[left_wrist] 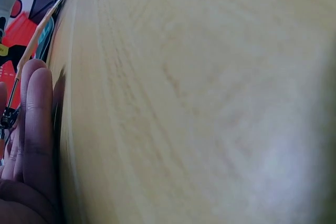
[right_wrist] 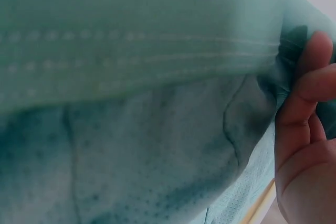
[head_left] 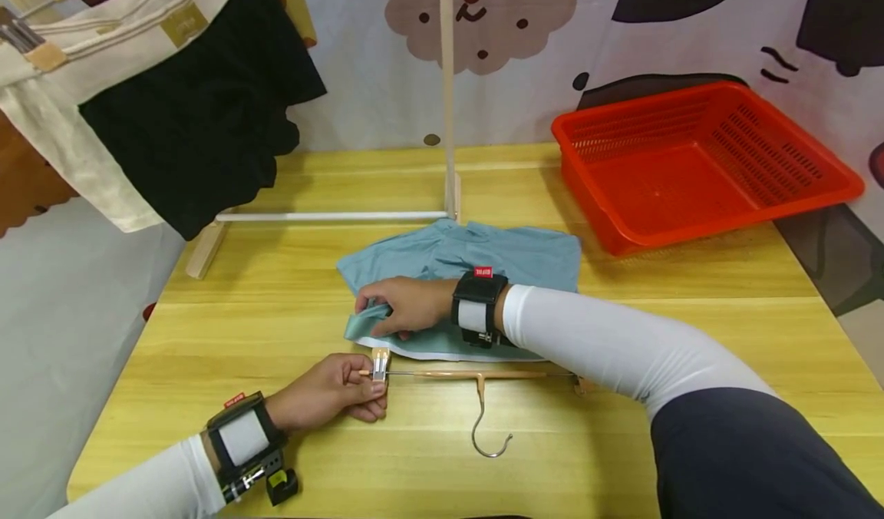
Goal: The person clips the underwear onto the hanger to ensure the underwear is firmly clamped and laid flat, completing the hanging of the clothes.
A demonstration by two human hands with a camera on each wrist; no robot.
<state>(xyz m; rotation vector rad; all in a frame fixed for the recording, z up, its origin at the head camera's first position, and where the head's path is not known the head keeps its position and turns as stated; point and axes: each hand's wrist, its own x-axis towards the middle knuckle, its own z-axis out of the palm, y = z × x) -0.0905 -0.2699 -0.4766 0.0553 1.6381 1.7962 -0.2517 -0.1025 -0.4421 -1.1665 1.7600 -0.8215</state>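
A pair of teal shorts [head_left: 525, 254] lies on the table, its white-edged waistband facing the person. My right hand [head_left: 414, 304] pinches the left end of the waistband, which is raised and folded over. The right wrist view shows stitched teal cloth [right_wrist: 157, 51] close up beside the fingers [right_wrist: 310, 95]. Just below the waistband lies a wooden clip hanger [head_left: 483, 375], its metal hook pointing toward the person. My left hand [head_left: 334, 388] holds the hanger's left clip [head_left: 380, 365] between thumb and fingers, right at the cloth's edge. The right forearm partly covers the hanger's far right clip.
A red plastic basket [head_left: 656, 235] stands at the back right. Behind the shorts is a wooden rack with a white crossbar [head_left: 331, 216] and an upright post [head_left: 447, 97]. Black and cream garments [head_left: 207, 112] hang at the upper left.
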